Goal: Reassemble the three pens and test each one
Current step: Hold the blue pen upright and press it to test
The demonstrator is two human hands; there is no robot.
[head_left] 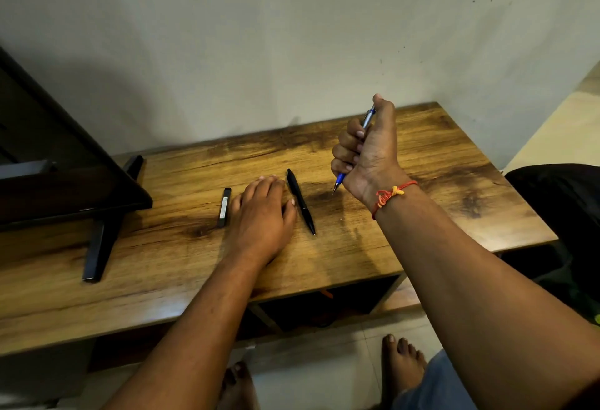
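My right hand (367,150) grips a blue and silver pen (368,121) in a fist, thumb on its top end, tip pointing down a little above the wooden table (422,208). A black pen (301,202) lies on the table between my hands, tip toward me. My left hand (263,211) rests flat on the table, fingers straight, just left of the black pen. A black rectangular pen-like stick (224,207) lies left of that hand.
A dark monitor (58,156) on a black stand (100,247) fills the table's left end. The wall runs right behind the table. A dark bag (558,215) sits off the right edge. An open shelf lies below the tabletop, my bare feet on the tiled floor.
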